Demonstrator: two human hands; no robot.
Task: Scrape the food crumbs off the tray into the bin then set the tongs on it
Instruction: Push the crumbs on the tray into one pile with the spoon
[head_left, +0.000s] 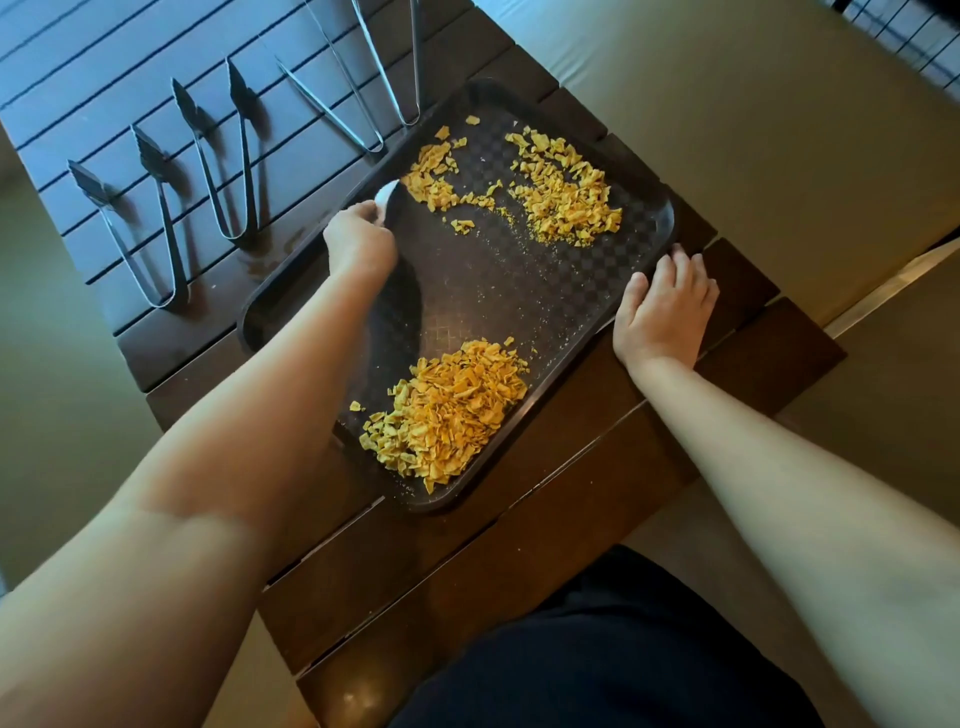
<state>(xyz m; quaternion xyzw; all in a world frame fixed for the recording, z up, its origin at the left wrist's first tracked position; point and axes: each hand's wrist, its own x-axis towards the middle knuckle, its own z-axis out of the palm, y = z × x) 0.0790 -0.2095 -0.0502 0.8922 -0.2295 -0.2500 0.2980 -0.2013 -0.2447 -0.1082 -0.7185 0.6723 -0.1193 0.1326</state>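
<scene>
While the left hand (358, 241) holds a small white flat scraper (387, 200) in a closed grip at the far-left edge of the dark brown checker-textured plastic tray (488, 291), and the right hand (662, 306) rests with straight fingers on the tray's right rim, the scraping step looks only partly done: orange-yellow food crumbs (447, 415) sit heaped at the tray's near corner and scattered at its far end. No bin is in view, so I judge the next move calls for gathering the far crumbs into one heap. The metal tongs (228, 156) lie left of the tray on the dark slatted wooden desk (597, 441); no writing is legible.
</scene>
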